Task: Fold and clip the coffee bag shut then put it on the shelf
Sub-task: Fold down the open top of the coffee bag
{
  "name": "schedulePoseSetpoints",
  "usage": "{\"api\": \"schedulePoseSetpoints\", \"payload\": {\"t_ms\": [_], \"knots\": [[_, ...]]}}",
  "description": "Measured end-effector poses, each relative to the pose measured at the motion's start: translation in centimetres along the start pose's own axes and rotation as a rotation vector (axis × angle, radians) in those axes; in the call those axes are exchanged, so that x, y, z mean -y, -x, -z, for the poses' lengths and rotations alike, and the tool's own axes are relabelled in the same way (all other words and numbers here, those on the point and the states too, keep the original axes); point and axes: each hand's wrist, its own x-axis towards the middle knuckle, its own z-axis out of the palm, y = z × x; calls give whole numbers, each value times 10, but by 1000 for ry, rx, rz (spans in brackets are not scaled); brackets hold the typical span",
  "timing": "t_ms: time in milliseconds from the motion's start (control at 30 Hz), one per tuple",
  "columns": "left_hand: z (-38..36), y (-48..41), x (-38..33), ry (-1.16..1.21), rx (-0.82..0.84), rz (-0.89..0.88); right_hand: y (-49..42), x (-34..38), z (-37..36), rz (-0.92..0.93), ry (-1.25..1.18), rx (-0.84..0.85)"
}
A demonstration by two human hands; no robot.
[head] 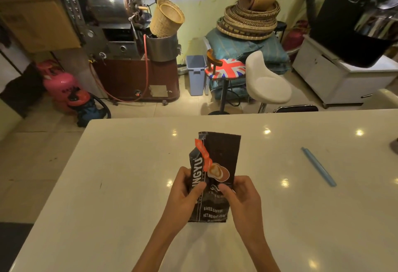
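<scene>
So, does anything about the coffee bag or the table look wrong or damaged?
The coffee bag, held by the left hand and right hand, has a ragged, unfolded top with an orange strip hanging loose. The blue clip lies unused on the table.

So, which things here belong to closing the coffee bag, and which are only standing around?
For the job:
- coffee bag, held upright by left hand and right hand
- blue clip stick on the counter

Lying about:
- white stool
- flag stool
- blue bin
- baskets
</scene>
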Motion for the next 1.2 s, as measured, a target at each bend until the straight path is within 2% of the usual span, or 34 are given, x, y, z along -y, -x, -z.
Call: {"api": "schedulePoseSetpoints", "payload": {"t_ms": [167,300,433,533,700,767,833,867,933,1000,1100,1200], "knots": [[11,-16,-8,3,40,-31,-20,8,14,-18,19,14],[6,-22,-11,-16,-8,-45,-23,7,15,-11,47,2],[15,-12,-4,-132,-55,-122,-12,4,28,80,117,-53],[11,-16,2,-203,-116,-59,-16,-4,31,-2,56,-32],[17,-13,-11,-282,-70,-287,-14,5,33,73,74,-26],[17,-21,-6,-307,-106,-196,-20,3,30,21,102,-16],[14,-22,-3,-234,-104,-85,-22,1,28,-31,96,-6],[13,-23,-5,-172,-67,-70,-23,3,27,-16,103,-23],[10,-19,-11,-50,109,-34,-23,5,29,7,107,-53],[3,-16,-9,-70,206,-8,-24,3,28,-7,109,-66],[-2,-20,-3,-114,3,20,-25,0,28,-19,144,-14],[4,-24,0,-69,-54,35,-26,-3,35,4,166,-1]]}}
